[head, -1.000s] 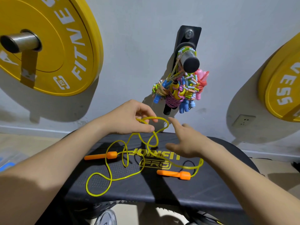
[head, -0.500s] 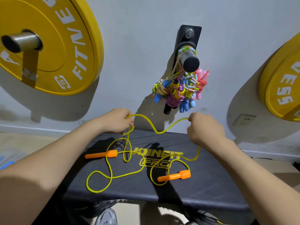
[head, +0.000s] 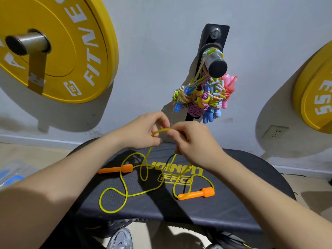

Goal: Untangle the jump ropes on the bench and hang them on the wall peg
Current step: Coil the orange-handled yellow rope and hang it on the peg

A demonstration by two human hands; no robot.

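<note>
Grey wall (head: 152,51) fills the far side, carrying two yellow weight plates, one at far left (head: 59,51) and one at far right (head: 316,97), with the wall peg (head: 216,64) between them. A bundle of coloured ropes (head: 203,97) already hangs from that peg. Below it, the black padded surface (head: 242,191) spans the near field. On it lies the yellow jump rope (head: 124,191) in several crossing loops, with one orange handle (head: 115,169) to the left and the other (head: 196,194) to the right. Left hand (head: 142,132) and right hand (head: 192,141) meet above the far edge, fingers of both pinched on a short raised arc of the cord.

Risk, as judged: loops near the left handle overlap, so lifting now could cinch them into a knot. Either handle could drag off the near edge. The crowded peg leaves little room, so a hurried hang may slip off.
</note>
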